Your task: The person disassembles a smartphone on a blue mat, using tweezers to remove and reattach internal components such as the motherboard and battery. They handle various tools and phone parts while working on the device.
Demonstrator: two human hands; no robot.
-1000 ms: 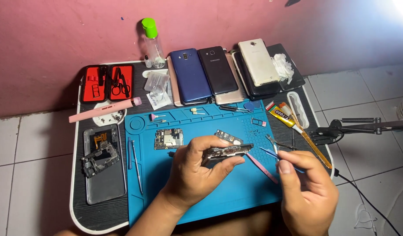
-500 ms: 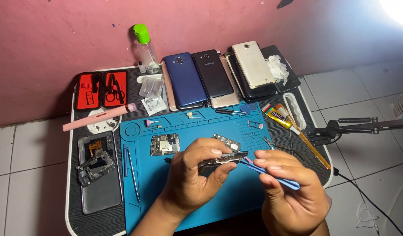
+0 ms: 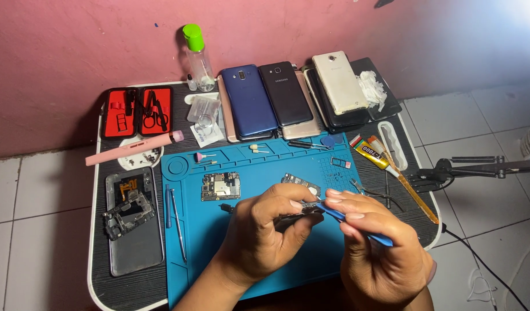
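The left hand (image 3: 265, 230) was closed around a small dark phone part (image 3: 296, 214), held above the blue work mat (image 3: 265, 173) near its front edge. The right hand (image 3: 380, 247) gripped a blue pry tool (image 3: 357, 226), its tip touching the part. A bare circuit board (image 3: 220, 186) lay on the mat, well apart from the hands. An opened phone body (image 3: 132, 224) rested on the surface (image 3: 98, 276) to the left of the mat, and several phones (image 3: 276, 101) lay at the far edge.

Home phone-repair corner: blue repair mat (image 3: 265, 242), stacked phones (image 3: 288, 98), tiled floor (image 3: 35, 207).
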